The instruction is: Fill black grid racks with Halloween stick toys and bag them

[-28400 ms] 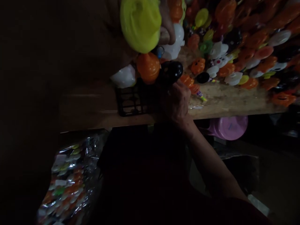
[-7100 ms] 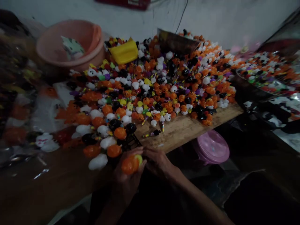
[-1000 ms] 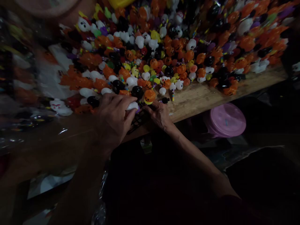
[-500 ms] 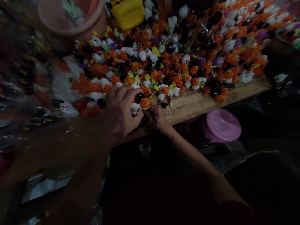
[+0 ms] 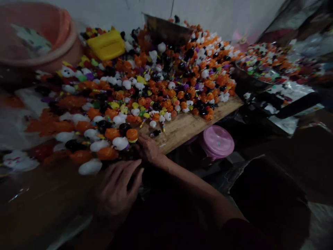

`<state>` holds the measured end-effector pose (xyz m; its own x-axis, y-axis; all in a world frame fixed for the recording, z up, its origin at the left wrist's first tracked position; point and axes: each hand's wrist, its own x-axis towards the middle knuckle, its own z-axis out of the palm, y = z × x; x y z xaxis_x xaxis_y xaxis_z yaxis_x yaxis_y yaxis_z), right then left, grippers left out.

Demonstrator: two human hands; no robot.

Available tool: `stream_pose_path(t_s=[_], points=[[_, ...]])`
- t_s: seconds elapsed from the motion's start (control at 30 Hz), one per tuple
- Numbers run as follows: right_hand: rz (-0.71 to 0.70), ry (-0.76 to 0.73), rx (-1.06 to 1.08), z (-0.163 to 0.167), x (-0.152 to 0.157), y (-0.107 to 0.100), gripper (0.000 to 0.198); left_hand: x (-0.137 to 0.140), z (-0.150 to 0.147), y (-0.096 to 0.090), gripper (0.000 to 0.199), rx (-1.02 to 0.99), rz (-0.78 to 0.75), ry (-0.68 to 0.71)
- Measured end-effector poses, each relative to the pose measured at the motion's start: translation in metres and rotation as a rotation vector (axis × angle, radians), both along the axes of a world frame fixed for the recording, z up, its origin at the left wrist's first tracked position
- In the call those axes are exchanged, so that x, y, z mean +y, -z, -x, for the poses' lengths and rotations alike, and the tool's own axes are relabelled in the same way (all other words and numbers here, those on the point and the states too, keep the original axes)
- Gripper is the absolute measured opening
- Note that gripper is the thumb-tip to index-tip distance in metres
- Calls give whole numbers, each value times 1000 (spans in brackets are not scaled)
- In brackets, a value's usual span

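Note:
My left hand is at the table's front edge, fingers stretched out and thumb apart, with nothing visible in it. Just beyond its fingertips lie a white plastic toy and an orange one. My right hand rests at the edge further right, fingers bent inward; whatever they hold is lost in shadow. Beside its fingertips are a round orange toy with a pale underside and a white rounded toy. A small dark piece lies beyond that hand on the wood.
A large heap of small orange, white and black toys covers the wooden table. A yellow container and a pink tub stand at the back left. Below the edge is a pink stool; a dark open box stands right.
The view has swung up and right. My left hand has drawn back from the white and orange toys toward the table edge and straightened its fingers. My right hand remains beside the orange toy.

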<state>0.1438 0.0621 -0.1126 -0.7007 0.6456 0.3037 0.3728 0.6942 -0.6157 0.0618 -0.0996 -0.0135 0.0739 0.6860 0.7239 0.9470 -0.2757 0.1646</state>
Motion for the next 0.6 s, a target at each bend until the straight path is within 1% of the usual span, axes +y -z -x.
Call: stream_pose_path(t_s=[0.03, 0.07, 0.1, 0.13, 0.2, 0.27, 0.33, 0.37, 0.43, 0.47, 0.5, 0.57, 0.6], points=[[7, 7, -18, 0, -2, -1, 11, -7, 1, 17, 17, -13, 25, -52], [9, 6, -32, -1, -4, -2, 10, -12, 4, 34, 15, -13, -5, -94], [1, -2, -33, -2, -6, -2, 9, -14, 8, 49, 14, 53, 0, -103], [-16, -20, -26, -5, -7, -4, 10, -15, 14, 63, 19, 146, 11, -93], [-69, -38, -3, -17, -4, -9, 14, -12, 25, 81, 31, 347, 27, -62], [-153, 13, -26, -38, 10, -22, 15, -7, 34, 88, 39, 464, 26, -49], [-248, 160, -122, -67, 39, -41, 18, -2, 37, 90, 49, 482, 24, -46], [-292, 277, -206, -84, 58, -53, 20, 1, 38, 91, 55, 472, 30, -47], [-322, 466, -291, -119, 104, -77, 26, 7, 42, 96, 63, 434, 41, -39], [-340, 574, -332, -136, 128, -89, 27, 10, 46, 101, 64, 407, 43, -31], [-354, 637, -358, -151, 151, -99, 30, 14, 51, 109, 64, 374, 39, -16], [-382, 726, -425, -177, 191, -115, 33, 21, 64, 127, 59, 299, 26, 20], [-398, 741, -466, -186, 208, -121, 34, 24, 72, 138, 55, 258, 17, 30]])
